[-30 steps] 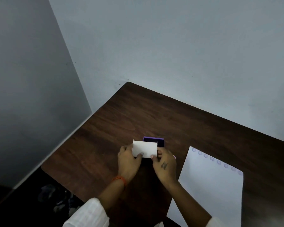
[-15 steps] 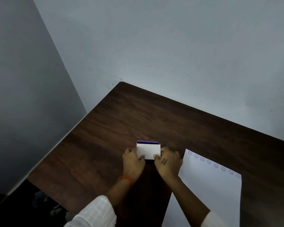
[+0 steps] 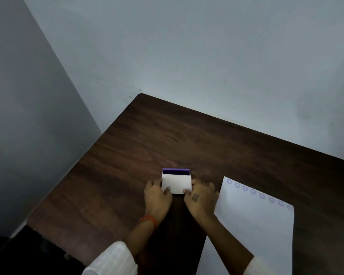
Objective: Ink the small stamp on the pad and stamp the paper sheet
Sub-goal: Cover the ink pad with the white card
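Note:
A small purple ink pad [image 3: 176, 171] sits on the dark wooden table [image 3: 187, 135], with only a strip of its dark ink surface showing. Its white lid [image 3: 177, 183] covers most of it. My left hand [image 3: 157, 199] pinches the lid's left edge and my right hand [image 3: 201, 199] pinches its right edge. The white paper sheet [image 3: 254, 231] lies to the right, partly under my right wrist. Several round purple stamp marks [image 3: 253, 191] run along its top edge. I cannot see the small stamp.
Grey walls stand close behind and to the left of the table. The table's left edge [image 3: 83, 167] drops to a dark floor. An orange thread band [image 3: 149, 220] circles my left wrist.
The white lid has dropped lower over the purple pad than one second ago, so less of the ink surface shows. Both hands stay on the lid's edges.

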### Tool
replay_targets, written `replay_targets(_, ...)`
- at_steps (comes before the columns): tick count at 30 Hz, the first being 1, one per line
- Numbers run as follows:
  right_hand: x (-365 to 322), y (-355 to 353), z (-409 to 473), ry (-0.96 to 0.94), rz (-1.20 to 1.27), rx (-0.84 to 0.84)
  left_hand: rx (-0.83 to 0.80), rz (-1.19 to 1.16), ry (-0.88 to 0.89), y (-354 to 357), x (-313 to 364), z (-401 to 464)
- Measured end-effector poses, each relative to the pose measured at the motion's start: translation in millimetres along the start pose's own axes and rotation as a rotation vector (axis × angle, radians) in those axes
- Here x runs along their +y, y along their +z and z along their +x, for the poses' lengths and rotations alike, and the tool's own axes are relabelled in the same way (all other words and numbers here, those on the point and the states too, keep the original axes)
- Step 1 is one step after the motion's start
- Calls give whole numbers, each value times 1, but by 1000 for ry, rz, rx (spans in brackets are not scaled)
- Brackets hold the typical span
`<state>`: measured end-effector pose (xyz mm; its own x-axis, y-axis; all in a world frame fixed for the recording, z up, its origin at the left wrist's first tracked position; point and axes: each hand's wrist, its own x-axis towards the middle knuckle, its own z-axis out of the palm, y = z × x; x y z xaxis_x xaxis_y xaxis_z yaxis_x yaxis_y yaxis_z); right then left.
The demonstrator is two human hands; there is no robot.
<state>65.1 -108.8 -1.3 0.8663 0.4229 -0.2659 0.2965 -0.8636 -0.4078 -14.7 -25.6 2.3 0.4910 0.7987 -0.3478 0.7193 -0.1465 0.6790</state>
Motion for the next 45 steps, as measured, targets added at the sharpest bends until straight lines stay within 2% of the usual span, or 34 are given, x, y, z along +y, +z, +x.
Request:
replay_targets(15,1,-2,0,-20,12,-16,38,-44,14,-6,-7,10)
replay_targets(33,-1,-5,19,-66,-55,-32,51,19,-18,-11,-5,33)
replay_targets(40,-5,-11,21,-51,-75,-89,-10,35,-34,-15,-5,37)
replay_targets(45,-10,-20,25,-64,-124,-116,33,45,7,-19,-2,30)
